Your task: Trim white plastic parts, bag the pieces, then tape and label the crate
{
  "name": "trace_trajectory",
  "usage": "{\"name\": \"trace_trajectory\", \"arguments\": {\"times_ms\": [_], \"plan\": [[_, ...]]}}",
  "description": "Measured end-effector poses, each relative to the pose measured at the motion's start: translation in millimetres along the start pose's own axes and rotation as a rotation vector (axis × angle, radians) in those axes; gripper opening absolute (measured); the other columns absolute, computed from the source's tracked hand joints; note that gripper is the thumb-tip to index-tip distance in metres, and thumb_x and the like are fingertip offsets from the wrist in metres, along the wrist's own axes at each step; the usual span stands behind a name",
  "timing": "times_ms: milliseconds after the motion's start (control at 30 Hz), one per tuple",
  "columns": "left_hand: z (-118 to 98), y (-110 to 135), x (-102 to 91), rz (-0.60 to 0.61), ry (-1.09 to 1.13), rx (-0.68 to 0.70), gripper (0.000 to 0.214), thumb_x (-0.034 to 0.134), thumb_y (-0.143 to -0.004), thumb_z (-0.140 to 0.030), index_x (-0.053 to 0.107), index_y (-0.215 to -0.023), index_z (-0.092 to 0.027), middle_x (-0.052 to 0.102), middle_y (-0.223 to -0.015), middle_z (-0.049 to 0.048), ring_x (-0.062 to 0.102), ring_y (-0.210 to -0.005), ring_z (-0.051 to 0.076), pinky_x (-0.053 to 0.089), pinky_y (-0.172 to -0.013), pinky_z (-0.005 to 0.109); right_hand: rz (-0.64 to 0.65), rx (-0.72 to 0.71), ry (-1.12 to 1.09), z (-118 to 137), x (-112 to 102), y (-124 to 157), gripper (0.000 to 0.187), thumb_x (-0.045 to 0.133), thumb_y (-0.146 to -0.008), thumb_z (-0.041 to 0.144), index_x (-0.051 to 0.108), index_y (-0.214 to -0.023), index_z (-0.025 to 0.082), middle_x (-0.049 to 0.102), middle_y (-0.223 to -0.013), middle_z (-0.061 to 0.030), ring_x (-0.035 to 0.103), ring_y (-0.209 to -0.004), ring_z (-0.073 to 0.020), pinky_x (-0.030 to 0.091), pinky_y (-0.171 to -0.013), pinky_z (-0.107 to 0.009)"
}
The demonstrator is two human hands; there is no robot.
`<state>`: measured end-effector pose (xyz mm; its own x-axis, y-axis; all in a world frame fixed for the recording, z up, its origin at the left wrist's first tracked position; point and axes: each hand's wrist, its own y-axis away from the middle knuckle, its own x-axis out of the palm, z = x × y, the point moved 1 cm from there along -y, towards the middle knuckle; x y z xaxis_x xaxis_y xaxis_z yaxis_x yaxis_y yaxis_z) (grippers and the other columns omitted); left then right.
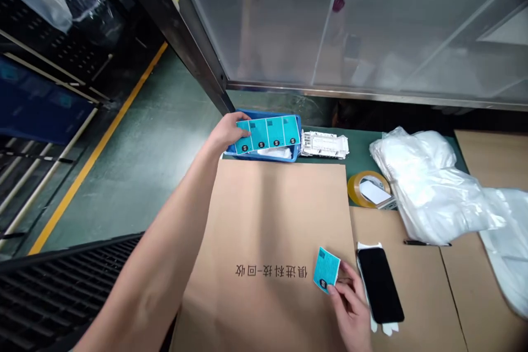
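Note:
My left hand point(226, 132) reaches to the far end of the work surface and grips the end of a teal strip of printed labels point(268, 135). The strip lies over a blue plastic bin point(259, 157). My right hand point(350, 305) pinches a single teal label point(325, 269) with a white edge. It is next to a black-screened smartphone point(379, 285), which lies face up with white film tabs at its ends. A large kraft paper sheet point(264, 231) with printed Chinese text lies under my right hand.
A roll of yellow tape point(367, 190) and a crumpled clear plastic bag point(429, 187) lie to the right, with a pen point(424, 242) on cardboard point(412, 286). White parts point(324, 144) sit beside the bin. A glass panel in a metal frame point(330, 22) stands behind, with a green floor and yellow line at left.

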<state>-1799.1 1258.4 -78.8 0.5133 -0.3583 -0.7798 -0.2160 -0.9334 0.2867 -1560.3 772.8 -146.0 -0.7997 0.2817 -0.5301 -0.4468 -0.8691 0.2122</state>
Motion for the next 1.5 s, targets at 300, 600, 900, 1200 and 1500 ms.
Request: {"name": "trace_trajectory", "arguments": {"times_ms": [300, 600, 900, 1200, 1500], "plan": [[14.4, -19.1, 31.8, -0.150, -0.316, 0.130, 0.059, 0.066, -0.078, -0.025, 0.059, -0.137, -0.019, 0.044, -0.150, 0.0186, 0.033, -0.142, 0.039, 0.022, -0.118, 0.057, -0.001, 0.072, -0.009, 4.1, 2.3, -2.5, 0.024, 0.068, -0.085, 0.042, 0.078, -0.075, 0.022, 0.057, -0.138, -0.0168, 0.066, -0.103, -0.0310, 0.059, -0.083, -0.045], [-21.2, 36.3, 77.6, 0.025, -0.356, 0.365, 0.046, 0.041, -0.096, -0.025, 0.057, -0.138, -0.018, 0.058, -0.141, 0.0167, 0.051, -0.132, 0.034, 0.029, -0.113, 0.057, 0.080, 0.178, -0.211, 19.4, -12.5, -9.7, 0.024, 0.068, -0.085, 0.040, 0.074, -0.074, 0.020, 0.055, -0.139, -0.0162, 0.061, -0.115, -0.0301, 0.053, -0.093, -0.042], [-141.8, 294.7, 115.0, -0.415, 0.346, 0.168, 0.033, 0.048, -0.098, -0.022, 0.060, -0.129, -0.023, 0.065, -0.127, 0.0074, 0.067, -0.110, 0.020, 0.055, -0.098, 0.037, 0.467, 0.131, -0.627, 76.9, -116.9, -11.8, 0.019, 0.069, -0.087, 0.032, 0.066, -0.071, 0.021, 0.065, -0.103, -0.0071, 0.063, -0.100, -0.0209, 0.051, -0.083, -0.031], [-197.7, 566.9, 219.6, -0.966, 0.411, -0.348, 0.052, 0.065, -0.087, -0.011, 0.056, -0.132, -0.035, 0.053, -0.136, 0.0094, 0.066, -0.107, 0.024, 0.062, -0.084, 0.043, 0.888, 0.081, -0.538, 76.0, -163.7, 48.1, 0.016, 0.068, -0.087, 0.028, 0.070, -0.073, 0.022, 0.065, -0.096, -0.0038, 0.062, -0.095, -0.0176, 0.050, -0.084, -0.029], [-217.5, 756.1, 305.8, -0.822, 0.143, -0.405, 0.048, 0.060, -0.090, -0.008, 0.056, -0.136, -0.025, 0.072, -0.123, 0.0105, 0.063, -0.124, 0.027, 0.062, -0.084, 0.042, 1.659, 0.370, -0.017, 21.4, -149.2, 182.2, 0.031, 0.066, -0.088, 0.043, 0.067, -0.068, 0.019, 0.061, -0.081, -0.0028, 0.055, -0.080, -0.0164, 0.047, -0.077, -0.030]]}}
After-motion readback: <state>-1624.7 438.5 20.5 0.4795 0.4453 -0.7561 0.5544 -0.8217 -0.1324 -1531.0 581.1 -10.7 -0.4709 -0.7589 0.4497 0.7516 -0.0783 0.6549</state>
